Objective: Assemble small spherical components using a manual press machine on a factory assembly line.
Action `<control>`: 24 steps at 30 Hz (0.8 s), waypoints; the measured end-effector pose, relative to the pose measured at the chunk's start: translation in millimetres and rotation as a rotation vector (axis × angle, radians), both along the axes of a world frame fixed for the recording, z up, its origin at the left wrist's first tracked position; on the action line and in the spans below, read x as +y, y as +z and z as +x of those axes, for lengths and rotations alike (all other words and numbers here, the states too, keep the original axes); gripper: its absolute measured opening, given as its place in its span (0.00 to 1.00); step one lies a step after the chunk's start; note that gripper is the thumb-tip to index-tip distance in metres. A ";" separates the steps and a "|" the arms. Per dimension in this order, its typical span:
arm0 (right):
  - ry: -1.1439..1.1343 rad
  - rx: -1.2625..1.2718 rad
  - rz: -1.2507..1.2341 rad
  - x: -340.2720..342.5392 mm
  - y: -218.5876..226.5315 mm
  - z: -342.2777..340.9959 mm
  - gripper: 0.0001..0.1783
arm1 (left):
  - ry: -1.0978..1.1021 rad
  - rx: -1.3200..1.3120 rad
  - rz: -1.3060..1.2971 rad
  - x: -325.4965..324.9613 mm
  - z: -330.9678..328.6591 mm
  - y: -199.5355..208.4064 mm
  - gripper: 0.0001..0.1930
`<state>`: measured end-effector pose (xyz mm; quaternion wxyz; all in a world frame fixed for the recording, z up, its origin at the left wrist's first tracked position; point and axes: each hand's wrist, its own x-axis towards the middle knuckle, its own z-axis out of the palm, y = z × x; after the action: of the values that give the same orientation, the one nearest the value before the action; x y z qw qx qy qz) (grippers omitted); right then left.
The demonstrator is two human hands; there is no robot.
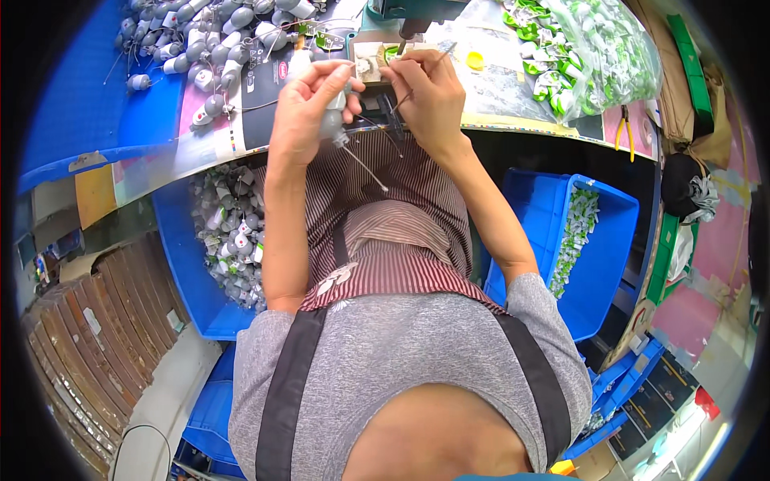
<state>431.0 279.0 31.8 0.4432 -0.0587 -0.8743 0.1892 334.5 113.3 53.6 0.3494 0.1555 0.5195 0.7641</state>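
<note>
My left hand [303, 112] is closed around a grey, bulb-shaped plastic part [331, 125], from which a thin metal rod with a pale tip points down over my lap. My right hand [431, 94] is at the front of a small machine [414, 11], fingers pinched together. A thin dark rod-like tool [447, 53] passes through its grip. Just beyond its fingertips, a small green piece [391, 54] sits in the fixture under the machine's spindle [407, 38]. My fingers hide part of the fixture, and I cannot tell whether they touch the green piece.
Grey and white parts [215, 52] are heaped at the table's left. Green and white pieces [553, 68] spill from a clear bag at right, near a yellow cap [475, 60] and yellow-handled pliers [625, 135]. Blue bins [180, 264] [525, 216] flank my lap.
</note>
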 end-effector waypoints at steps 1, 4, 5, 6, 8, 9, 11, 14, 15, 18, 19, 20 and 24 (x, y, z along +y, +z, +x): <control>-0.007 0.006 -0.006 1.1 4.5 -0.1 0.08 | -0.007 -0.008 -0.008 2.0 1.4 -1.0 0.13; 0.068 0.017 -0.167 16.1 4.9 7.6 0.04 | 0.019 0.003 -0.051 10.2 4.8 -3.6 0.11; 0.054 0.022 -0.171 24.8 7.5 11.9 0.04 | 0.005 0.007 -0.055 10.4 3.3 -7.0 0.11; 0.036 -0.015 -0.375 34.5 11.8 16.2 0.08 | 0.034 0.007 -0.074 9.7 2.4 -9.8 0.11; 0.016 -0.034 -0.707 56.9 25.3 28.9 0.16 | 0.084 0.026 -0.121 12.1 3.8 -7.2 0.10; 0.021 -0.020 -0.836 70.4 27.7 31.7 0.20 | 0.059 0.030 -0.117 12.5 3.6 -7.7 0.10; -0.048 0.011 -0.901 101.5 17.2 35.6 0.17 | 0.112 0.060 -0.151 17.5 5.2 -8.7 0.10; -0.004 -0.153 -0.908 124.0 12.2 44.7 0.17 | 0.127 0.081 -0.166 21.4 8.0 -6.2 0.09; -0.021 -0.148 -0.905 126.5 9.6 44.8 0.17 | 0.143 0.104 -0.186 22.8 8.4 -6.2 0.09; -0.180 -0.224 -0.712 125.6 0.4 40.9 0.19 | 0.138 0.118 -0.178 24.2 9.9 -5.4 0.10; -0.179 -0.226 -0.712 124.6 -2.2 38.5 0.19 | 0.139 0.130 -0.177 23.0 9.9 -5.5 0.10; -0.184 -0.210 -0.618 123.7 -5.3 36.1 0.19 | 0.142 0.121 -0.184 23.3 10.6 -5.4 0.11; -0.191 -0.234 -0.459 126.0 -14.8 33.3 0.19 | 0.131 0.146 -0.213 23.8 14.6 -4.8 0.11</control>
<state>464.3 405.0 16.9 0.3300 -0.2615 -0.8443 0.3315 349.1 137.0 48.8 0.2744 0.1383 0.6306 0.7127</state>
